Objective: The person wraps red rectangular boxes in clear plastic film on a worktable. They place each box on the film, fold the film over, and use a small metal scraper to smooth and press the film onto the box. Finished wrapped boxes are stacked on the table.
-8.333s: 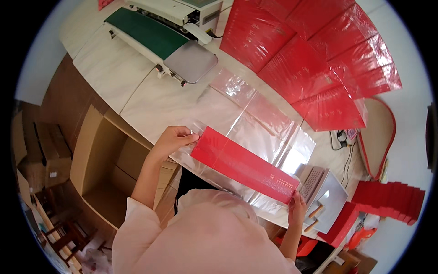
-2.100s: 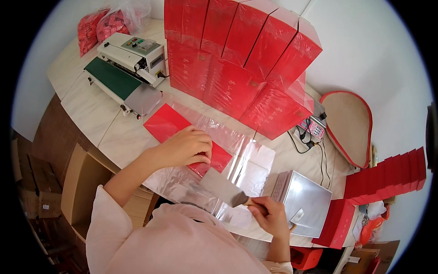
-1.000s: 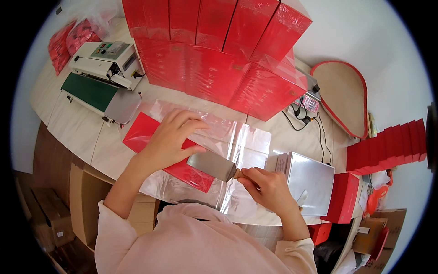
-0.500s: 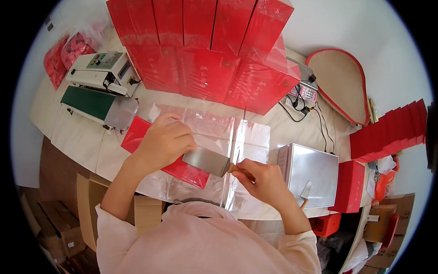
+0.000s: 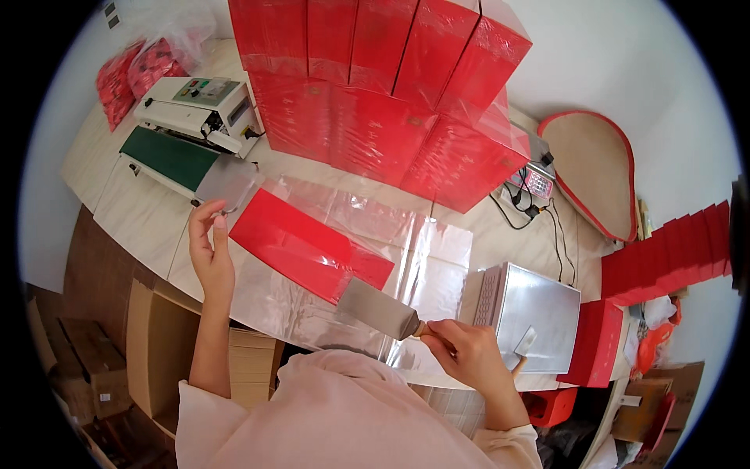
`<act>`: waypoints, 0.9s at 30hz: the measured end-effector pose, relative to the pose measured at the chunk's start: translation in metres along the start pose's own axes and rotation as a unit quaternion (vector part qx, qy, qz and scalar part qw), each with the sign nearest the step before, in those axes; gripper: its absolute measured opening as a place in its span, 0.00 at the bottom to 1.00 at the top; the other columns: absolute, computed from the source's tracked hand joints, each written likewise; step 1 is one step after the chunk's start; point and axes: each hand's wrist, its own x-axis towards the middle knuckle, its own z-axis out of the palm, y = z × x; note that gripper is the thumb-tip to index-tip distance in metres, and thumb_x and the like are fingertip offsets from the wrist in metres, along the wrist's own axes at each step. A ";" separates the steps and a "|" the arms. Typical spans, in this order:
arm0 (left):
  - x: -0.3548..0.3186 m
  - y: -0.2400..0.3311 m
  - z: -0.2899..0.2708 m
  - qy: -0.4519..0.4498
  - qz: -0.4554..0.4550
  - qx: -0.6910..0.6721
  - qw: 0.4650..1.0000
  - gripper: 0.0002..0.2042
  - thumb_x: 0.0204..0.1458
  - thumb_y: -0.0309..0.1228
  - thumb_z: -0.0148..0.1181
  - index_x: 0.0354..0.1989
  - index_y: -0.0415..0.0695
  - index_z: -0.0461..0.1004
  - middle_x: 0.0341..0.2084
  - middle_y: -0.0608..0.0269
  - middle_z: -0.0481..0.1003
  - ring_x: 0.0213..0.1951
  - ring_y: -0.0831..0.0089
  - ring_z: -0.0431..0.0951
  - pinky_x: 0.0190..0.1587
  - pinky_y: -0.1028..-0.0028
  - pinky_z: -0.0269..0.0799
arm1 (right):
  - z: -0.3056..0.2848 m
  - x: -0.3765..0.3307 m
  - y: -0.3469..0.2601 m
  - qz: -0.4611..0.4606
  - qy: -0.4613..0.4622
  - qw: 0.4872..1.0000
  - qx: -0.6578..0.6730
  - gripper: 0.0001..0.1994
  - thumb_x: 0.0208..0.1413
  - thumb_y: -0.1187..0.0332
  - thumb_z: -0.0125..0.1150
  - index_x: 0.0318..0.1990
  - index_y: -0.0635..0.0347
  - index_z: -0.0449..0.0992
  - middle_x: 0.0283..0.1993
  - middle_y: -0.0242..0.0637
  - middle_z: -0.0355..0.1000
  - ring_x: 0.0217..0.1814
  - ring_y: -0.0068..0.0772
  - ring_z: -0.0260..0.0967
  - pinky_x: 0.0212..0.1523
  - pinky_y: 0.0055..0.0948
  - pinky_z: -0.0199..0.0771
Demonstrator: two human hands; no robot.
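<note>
My right hand (image 5: 467, 352) is closed round the wooden handle of a metal scoop (image 5: 379, 307). The scoop's wide end meets the lower right part of a red bag (image 5: 293, 242), which lies slantwise on clear plastic sheets (image 5: 437, 262); whether the tip is inside the bag cannot be told. My left hand (image 5: 212, 262) is raised left of the bag, beside the front end of a sealing machine (image 5: 176, 156). Its thumb and fingers are apart with nothing between them.
Wrapped red boxes (image 5: 375, 129) stand stacked at the back. On the right are a metal-lidded box (image 5: 539, 313) with a small spatula (image 5: 525, 341) on it, a red box (image 5: 598, 344), dark cables (image 5: 556, 234) and a row of red packets (image 5: 672, 250). An open carton (image 5: 160, 352) stands below left.
My left hand has moved off the red bag and scoop to the left, and its fingers have opened. My right hand and the scoop have shifted slightly toward me. The view has shifted a little.
</note>
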 end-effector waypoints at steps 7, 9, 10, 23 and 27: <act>-0.015 -0.007 -0.018 0.078 -0.049 -0.006 0.996 0.12 0.64 0.29 0.49 0.53 0.42 0.68 0.53 0.62 0.69 0.57 0.73 0.67 0.59 0.71 0.58 | 0.005 0.024 -0.006 -0.038 -0.037 0.994 -0.090 0.09 0.59 0.64 0.61 0.30 0.55 0.70 0.20 0.32 0.69 0.16 0.41 0.65 0.14 0.35 0.62; -0.020 -0.007 -0.025 0.078 -0.066 -0.010 0.995 0.12 0.64 0.28 0.48 0.54 0.42 0.68 0.53 0.62 0.69 0.56 0.74 0.67 0.59 0.72 0.57 | 0.006 0.027 -0.006 -0.038 -0.048 0.994 -0.093 0.09 0.59 0.64 0.60 0.30 0.55 0.70 0.19 0.32 0.69 0.16 0.41 0.65 0.14 0.35 0.62; -0.023 -0.009 -0.026 0.076 -0.070 -0.017 0.994 0.12 0.64 0.28 0.48 0.54 0.42 0.68 0.53 0.62 0.69 0.56 0.74 0.67 0.59 0.72 0.57 | 0.006 0.027 -0.006 -0.037 -0.054 0.993 -0.095 0.09 0.59 0.64 0.60 0.30 0.55 0.70 0.19 0.32 0.69 0.16 0.41 0.65 0.14 0.35 0.62; -0.022 -0.026 -0.036 0.037 -0.164 -0.079 0.983 0.16 0.67 0.38 0.43 0.55 0.41 0.67 0.54 0.61 0.70 0.58 0.71 0.68 0.61 0.70 0.58 | -0.026 -0.049 0.038 0.235 0.076 0.966 0.075 0.09 0.57 0.68 0.64 0.33 0.66 0.75 0.22 0.37 0.74 0.19 0.21 0.64 0.23 0.23 0.65; -0.019 -0.059 -0.020 -0.035 -0.202 -0.168 0.964 0.25 0.68 0.46 0.38 0.63 0.41 0.62 0.60 0.56 0.67 0.63 0.66 0.65 0.66 0.64 0.53 | -0.015 -0.091 0.143 0.347 0.237 0.904 0.075 0.15 0.62 0.61 0.60 0.29 0.64 0.69 0.16 0.26 0.62 0.17 0.15 0.53 0.17 0.23 0.52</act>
